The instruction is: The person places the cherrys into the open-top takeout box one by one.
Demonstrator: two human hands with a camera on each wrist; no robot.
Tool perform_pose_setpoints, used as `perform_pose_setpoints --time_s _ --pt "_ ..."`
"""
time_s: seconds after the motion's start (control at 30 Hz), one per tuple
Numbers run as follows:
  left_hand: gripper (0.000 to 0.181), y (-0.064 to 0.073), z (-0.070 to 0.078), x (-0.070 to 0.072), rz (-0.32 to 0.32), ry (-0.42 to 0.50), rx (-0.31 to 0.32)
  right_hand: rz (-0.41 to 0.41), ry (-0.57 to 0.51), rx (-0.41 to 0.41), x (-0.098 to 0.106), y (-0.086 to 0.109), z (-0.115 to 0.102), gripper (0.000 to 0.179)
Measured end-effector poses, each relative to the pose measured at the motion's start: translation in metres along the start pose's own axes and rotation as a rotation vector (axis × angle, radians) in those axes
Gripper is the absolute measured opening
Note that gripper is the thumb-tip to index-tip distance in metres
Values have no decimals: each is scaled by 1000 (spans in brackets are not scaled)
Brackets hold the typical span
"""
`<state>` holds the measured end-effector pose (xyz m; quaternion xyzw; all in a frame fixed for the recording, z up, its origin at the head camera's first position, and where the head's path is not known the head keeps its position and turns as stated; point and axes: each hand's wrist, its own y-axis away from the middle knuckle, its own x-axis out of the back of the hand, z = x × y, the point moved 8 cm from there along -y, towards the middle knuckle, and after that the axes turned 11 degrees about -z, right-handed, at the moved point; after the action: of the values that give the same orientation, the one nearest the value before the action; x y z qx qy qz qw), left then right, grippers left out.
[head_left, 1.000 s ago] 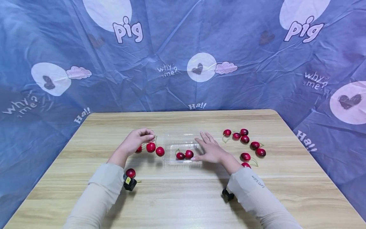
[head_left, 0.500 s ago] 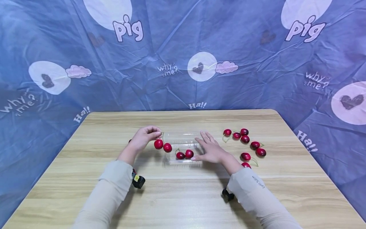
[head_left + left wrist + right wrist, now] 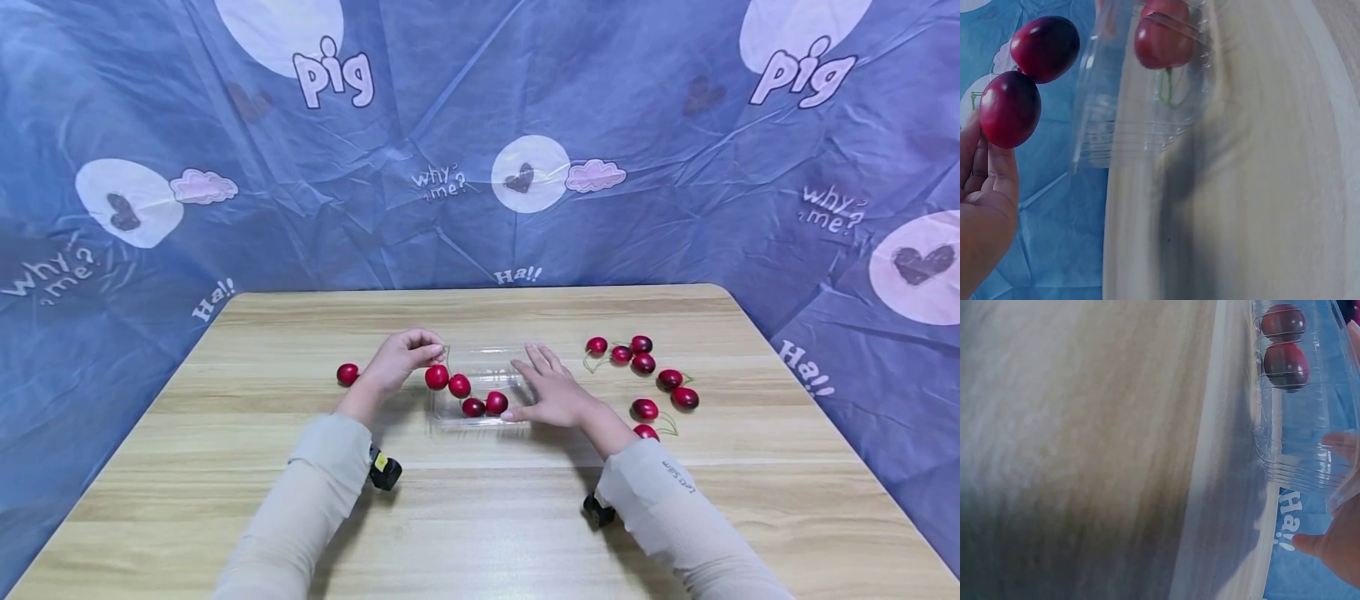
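A lone cherry, mostly hidden half a second ago, now shows on the wood-grain surface at the far left. Right of it, the left hand has travelled rightward, its grip closed to a fine pinch on the stem of a pair of cherries. These hang over the left end of the clear plastic tray; a second ago they were short of it. They look light, firm and slick, apt to roll if pinched by the skin, so the stem seems the better hold. The tray, with two cherries along its near side, looks thin and easily slid; steadying its right end seems sensible. There the right hand stays put, fingers spread, not closed round anything. Loose cherries farther right lie unchanged.
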<state>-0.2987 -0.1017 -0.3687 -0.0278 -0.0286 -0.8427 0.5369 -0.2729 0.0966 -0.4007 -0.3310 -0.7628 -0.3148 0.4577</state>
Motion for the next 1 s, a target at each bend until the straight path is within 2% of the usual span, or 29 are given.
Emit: perform_pose_setpoints --time_s 0.23,0.5,0.87,1.0 --pt "11 -8 -9 -5 15 15 13 -4 13 -2 1 0 -1 99" --pt "17 -14 -14 -12 23 25 54 30 4 22 2 1 -3 99" --pt "10 -19 -21 -15 66 60 82 -37 -6 -22 0 -1 -1 101" --pt "10 -19 -21 -17 73 48 87 -48 1 -28 0 -2 -1 101"
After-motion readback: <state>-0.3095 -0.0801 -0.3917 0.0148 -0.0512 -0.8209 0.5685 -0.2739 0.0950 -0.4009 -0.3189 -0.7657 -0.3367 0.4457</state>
